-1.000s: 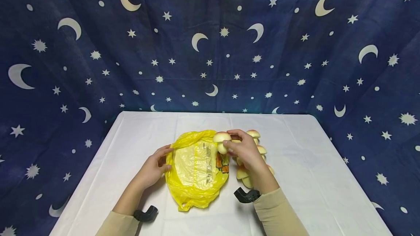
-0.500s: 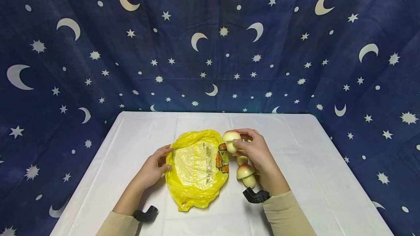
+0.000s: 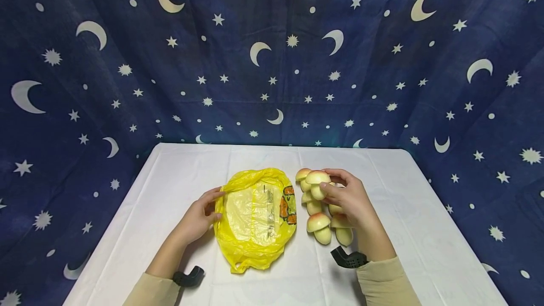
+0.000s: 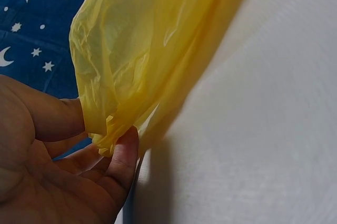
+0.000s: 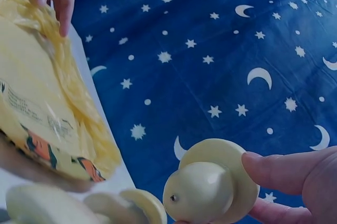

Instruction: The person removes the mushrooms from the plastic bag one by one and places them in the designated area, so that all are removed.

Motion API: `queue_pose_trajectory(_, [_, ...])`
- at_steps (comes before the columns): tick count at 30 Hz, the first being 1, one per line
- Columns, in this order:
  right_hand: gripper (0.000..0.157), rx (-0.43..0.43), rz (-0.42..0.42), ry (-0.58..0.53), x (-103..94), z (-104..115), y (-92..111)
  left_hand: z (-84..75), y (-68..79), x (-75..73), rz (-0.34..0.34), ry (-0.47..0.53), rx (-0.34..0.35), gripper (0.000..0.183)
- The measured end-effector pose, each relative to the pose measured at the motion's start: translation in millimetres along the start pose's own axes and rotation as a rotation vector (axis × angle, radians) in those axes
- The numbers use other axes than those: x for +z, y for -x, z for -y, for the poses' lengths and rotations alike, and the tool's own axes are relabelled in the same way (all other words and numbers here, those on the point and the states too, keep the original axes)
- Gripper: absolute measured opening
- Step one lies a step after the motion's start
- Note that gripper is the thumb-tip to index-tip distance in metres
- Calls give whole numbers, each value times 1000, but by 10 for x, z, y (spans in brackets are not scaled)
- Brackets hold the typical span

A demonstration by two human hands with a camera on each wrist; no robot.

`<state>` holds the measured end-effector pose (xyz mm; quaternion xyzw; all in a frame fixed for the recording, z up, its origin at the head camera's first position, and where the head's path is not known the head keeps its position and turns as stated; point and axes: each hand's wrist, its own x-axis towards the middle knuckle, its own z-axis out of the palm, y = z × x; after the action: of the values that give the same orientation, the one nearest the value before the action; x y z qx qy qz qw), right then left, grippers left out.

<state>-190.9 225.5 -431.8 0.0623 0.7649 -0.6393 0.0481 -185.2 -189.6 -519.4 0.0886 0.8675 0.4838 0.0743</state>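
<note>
A yellow plastic bag [image 3: 244, 249] lies spread open on the table, with dark print and an orange picture at its right side. My left hand [image 3: 196, 220] holds the bag's left edge; up close in the left wrist view, thumb and fingers grip the crumpled yellow film [image 4: 124, 76]. My right hand [image 3: 352, 199] pinches a toy mushroom [image 3: 318, 179] with a reddish cap, right of the bag. Its pale stem end faces the right wrist camera, where the mushroom [image 5: 202, 190] sits between thumb and fingers. Several like mushrooms [image 3: 318, 223] lie below and around it, partly hidden by the hand.
A white cloth [image 3: 425, 230] covers the table. Behind it hangs a dark blue curtain [image 3: 272, 60] with moons and stars. Black wrist mounts [image 3: 189, 277] sit on both forearms near beige sleeves.
My right hand has moved right with the mushroom, from the bag's right edge to over the other mushrooms, uncovering some on its left. The left hand and bag look unmoved.
</note>
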Motion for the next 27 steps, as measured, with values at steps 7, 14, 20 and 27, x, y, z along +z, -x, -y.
queue_pose_trajectory(7, [56,-4,-28,21,-182,-8,51,-7,4,2,-2,11,-20,61])
queue_pose_trajectory(14, [58,4,-62,40,-363,-27,65,-4,7,10,-3,9,-22,61])
queue_pose_trajectory(20, [60,-3,-76,57,-533,-55,89,-5,7,-2,0,6,-18,60])
queue_pose_trajectory(27, [62,-14,-107,82,-710,-126,103,-12,15,-9,3,8,-1,60])
